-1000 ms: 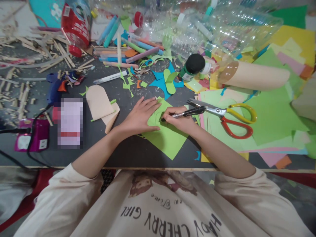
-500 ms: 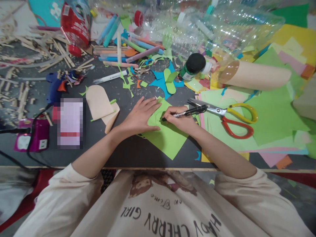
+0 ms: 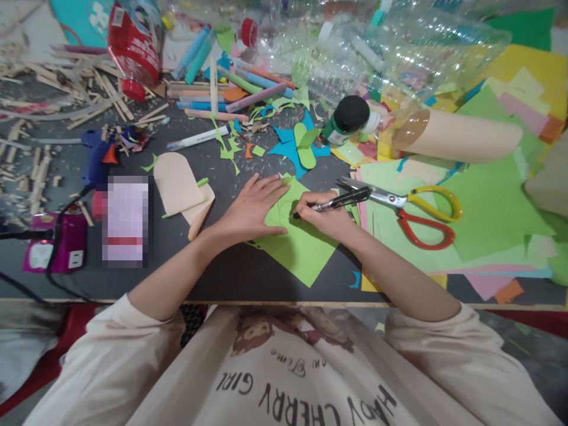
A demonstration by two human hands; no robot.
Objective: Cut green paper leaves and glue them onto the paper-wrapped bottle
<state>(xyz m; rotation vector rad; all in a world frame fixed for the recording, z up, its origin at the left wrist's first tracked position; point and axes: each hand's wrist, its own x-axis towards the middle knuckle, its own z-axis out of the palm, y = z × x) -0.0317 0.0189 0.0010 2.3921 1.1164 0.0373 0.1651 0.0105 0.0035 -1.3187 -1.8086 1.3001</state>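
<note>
My left hand [image 3: 251, 208] lies flat, fingers stretched out, pressing a light green sheet of paper [image 3: 302, 251] onto the dark table. My right hand [image 3: 323, 217] is closed round a black pen [image 3: 339, 202], whose tip touches the green sheet beside a curved drawn line. Both forearms reach in from the near edge.
Scissors [image 3: 410, 210] with yellow and red handles lie on a stack of coloured paper [image 3: 492, 219] to the right. A beige paper roll [image 3: 457, 137], a green bottle with a black cap [image 3: 346, 118], clear plastic bottles, markers, beige cut-outs [image 3: 177, 183], a blue glue gun [image 3: 95, 157] and wood sticks crowd the table.
The pen tip has shifted slightly along the drawn curve on the green sheet. My left hand has stayed flat in place.
</note>
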